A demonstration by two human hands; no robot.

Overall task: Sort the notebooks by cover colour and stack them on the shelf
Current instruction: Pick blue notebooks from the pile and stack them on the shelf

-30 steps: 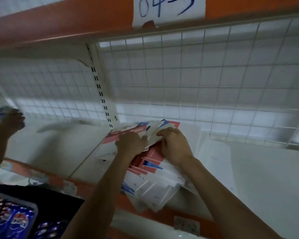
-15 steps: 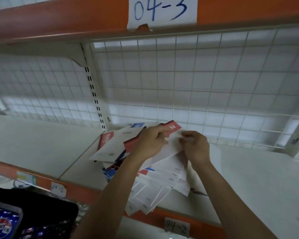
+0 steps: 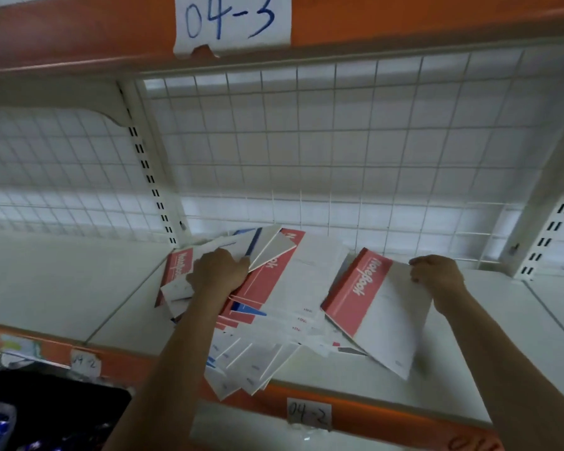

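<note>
A loose pile of notebooks (image 3: 284, 307) with red-and-white and blue-and-white covers lies on the white shelf (image 3: 469, 379), some overhanging its front edge. My left hand (image 3: 219, 271) grips a few notebooks at the top of the pile, among them one with a blue stripe. My right hand (image 3: 437, 278) pinches the far corner of a red-and-white notebook (image 3: 378, 314) and holds it tilted, to the right of the pile and apart from it.
A white wire grid (image 3: 339, 151) backs the shelf, with slotted uprights at left and right. Orange rails carry the labels 04-3 (image 3: 232, 21) above and 04-2 (image 3: 308, 415) below. A dark basket with blue packets (image 3: 0, 424) sits at lower left.
My right hand has pulled one red-and-white notebook out of the pile and carried it to the right. My left hand stays on the pile's top.
</note>
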